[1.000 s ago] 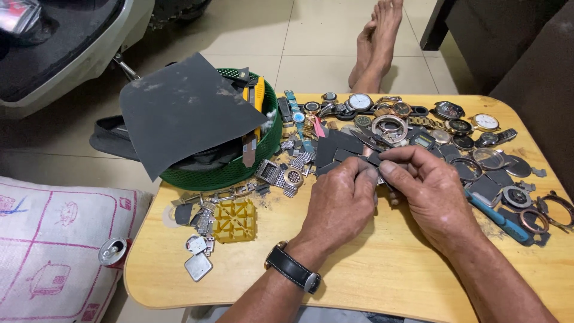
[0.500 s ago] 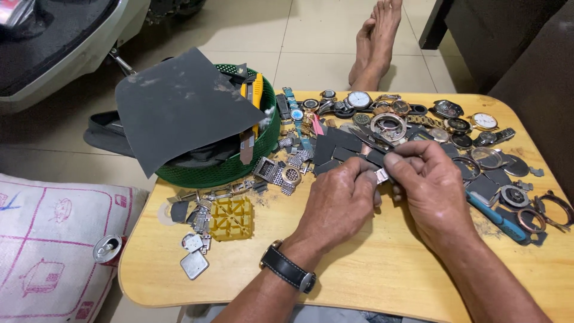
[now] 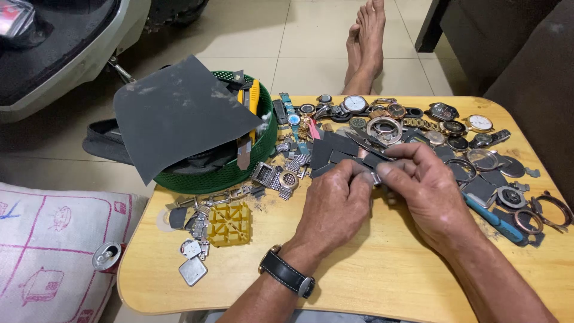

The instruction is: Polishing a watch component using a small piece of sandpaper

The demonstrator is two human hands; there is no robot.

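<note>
Metal watch part (image 3: 375, 177) pinched between two hands: left hand (image 3: 335, 203), right hand (image 3: 426, 190).

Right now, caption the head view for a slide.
Both hands, left and right, pinch a small metal part above scattered watches.

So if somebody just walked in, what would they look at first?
Probably the two hands in the middle of the wooden table: the left hand and right hand pinch a small metal piece between their fingertips. Behind them lies a big jumble of watches and watch parts along the far edge. At the left, a large dark grey sheet lies over a green basket.
</note>
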